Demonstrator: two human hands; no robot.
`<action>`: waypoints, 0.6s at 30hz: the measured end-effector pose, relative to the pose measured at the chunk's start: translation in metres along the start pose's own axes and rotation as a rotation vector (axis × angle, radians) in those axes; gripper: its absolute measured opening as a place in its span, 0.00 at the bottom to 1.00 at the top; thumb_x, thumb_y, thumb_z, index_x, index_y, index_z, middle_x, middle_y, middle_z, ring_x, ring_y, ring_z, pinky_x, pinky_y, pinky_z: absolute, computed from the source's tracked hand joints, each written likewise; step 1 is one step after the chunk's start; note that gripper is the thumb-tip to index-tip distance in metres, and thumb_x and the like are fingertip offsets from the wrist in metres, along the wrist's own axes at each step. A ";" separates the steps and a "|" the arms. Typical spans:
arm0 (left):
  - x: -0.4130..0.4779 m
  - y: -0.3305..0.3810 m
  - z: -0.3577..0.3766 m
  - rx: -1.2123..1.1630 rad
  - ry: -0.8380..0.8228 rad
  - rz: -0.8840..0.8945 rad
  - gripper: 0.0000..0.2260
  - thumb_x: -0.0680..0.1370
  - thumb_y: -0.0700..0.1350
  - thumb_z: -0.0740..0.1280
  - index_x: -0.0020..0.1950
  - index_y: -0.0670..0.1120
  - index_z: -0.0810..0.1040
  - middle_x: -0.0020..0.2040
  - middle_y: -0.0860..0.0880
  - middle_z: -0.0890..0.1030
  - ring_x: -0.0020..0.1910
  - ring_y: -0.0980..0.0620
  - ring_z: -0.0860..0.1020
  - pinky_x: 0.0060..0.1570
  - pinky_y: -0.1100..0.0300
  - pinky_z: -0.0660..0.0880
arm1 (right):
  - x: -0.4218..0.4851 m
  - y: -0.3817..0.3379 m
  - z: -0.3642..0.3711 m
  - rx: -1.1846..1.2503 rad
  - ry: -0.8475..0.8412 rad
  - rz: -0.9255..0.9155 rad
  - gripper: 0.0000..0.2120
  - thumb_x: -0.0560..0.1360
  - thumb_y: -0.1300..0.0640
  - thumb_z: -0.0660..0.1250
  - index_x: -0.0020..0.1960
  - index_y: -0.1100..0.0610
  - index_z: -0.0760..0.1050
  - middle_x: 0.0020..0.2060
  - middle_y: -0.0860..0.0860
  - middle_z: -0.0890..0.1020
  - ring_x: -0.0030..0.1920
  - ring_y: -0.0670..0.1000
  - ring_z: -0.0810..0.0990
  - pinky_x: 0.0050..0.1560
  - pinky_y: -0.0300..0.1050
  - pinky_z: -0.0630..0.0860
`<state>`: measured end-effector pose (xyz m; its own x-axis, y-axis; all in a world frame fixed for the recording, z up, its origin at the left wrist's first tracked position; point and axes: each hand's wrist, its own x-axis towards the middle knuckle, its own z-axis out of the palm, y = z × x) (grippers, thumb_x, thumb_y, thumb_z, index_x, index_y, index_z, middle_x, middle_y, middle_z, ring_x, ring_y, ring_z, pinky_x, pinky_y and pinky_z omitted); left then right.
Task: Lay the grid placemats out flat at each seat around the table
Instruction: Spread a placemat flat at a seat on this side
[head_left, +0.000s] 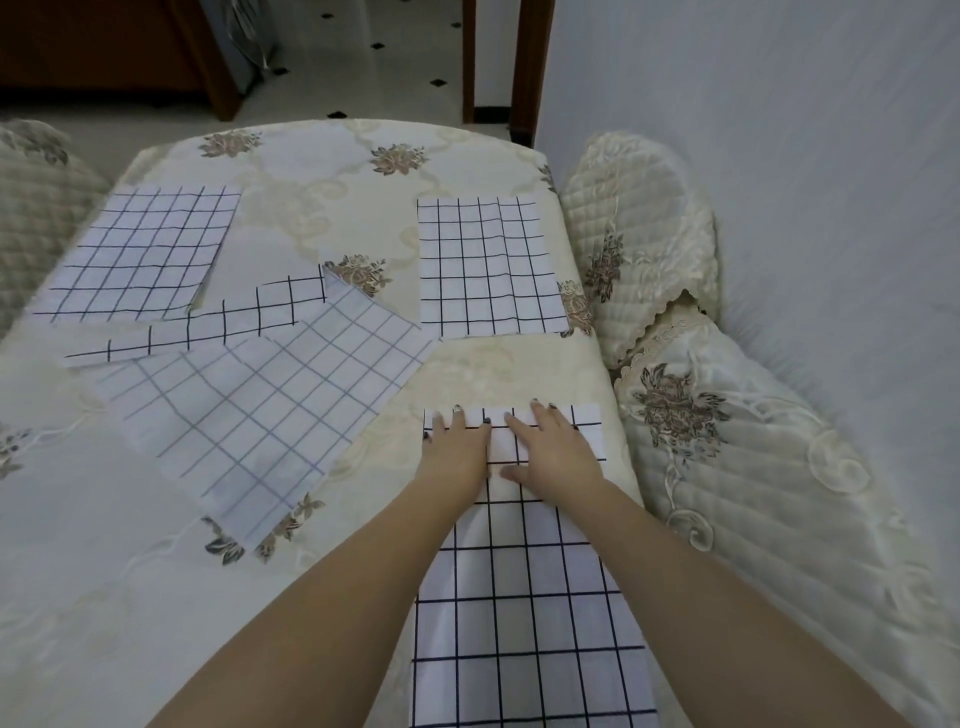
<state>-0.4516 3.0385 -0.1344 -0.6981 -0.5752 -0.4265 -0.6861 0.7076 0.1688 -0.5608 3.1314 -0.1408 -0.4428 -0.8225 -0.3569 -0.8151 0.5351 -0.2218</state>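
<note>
On the floral tablecloth (332, 171), a loose grid placemat (260, 415) lies skewed. Beside it, the left hand (457, 447) and right hand (553, 449) press flat, fingers spread, gripping nothing, on the near placemat (524, 613), whose far edge lies just past the fingertips.

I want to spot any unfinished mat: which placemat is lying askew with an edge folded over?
The middle placemat, left of both hands: rotated diagonally, its far edge flipped over; the others lie square.
</note>
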 end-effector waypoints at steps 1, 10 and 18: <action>0.000 -0.002 0.001 -0.016 -0.009 -0.032 0.30 0.79 0.45 0.64 0.77 0.48 0.54 0.78 0.39 0.49 0.76 0.35 0.47 0.71 0.44 0.60 | -0.001 0.005 -0.001 0.009 -0.008 0.018 0.37 0.74 0.39 0.63 0.77 0.45 0.51 0.78 0.53 0.47 0.77 0.56 0.46 0.75 0.54 0.54; -0.022 -0.029 0.007 0.020 0.076 -0.082 0.24 0.76 0.51 0.66 0.68 0.43 0.68 0.72 0.41 0.65 0.72 0.43 0.61 0.71 0.48 0.59 | -0.037 0.040 -0.014 0.063 -0.002 0.211 0.37 0.76 0.44 0.64 0.78 0.51 0.51 0.77 0.59 0.49 0.77 0.58 0.49 0.72 0.53 0.60; -0.093 0.010 0.044 -0.009 0.124 0.120 0.31 0.77 0.49 0.66 0.76 0.45 0.56 0.77 0.42 0.56 0.77 0.42 0.51 0.74 0.51 0.55 | -0.105 -0.020 0.024 0.026 0.049 -0.039 0.31 0.79 0.48 0.60 0.77 0.50 0.50 0.78 0.55 0.46 0.77 0.56 0.44 0.76 0.54 0.48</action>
<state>-0.3844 3.1171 -0.1318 -0.7947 -0.5332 -0.2902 -0.5977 0.7708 0.2204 -0.4893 3.2118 -0.1204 -0.4294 -0.8509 -0.3027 -0.8222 0.5070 -0.2587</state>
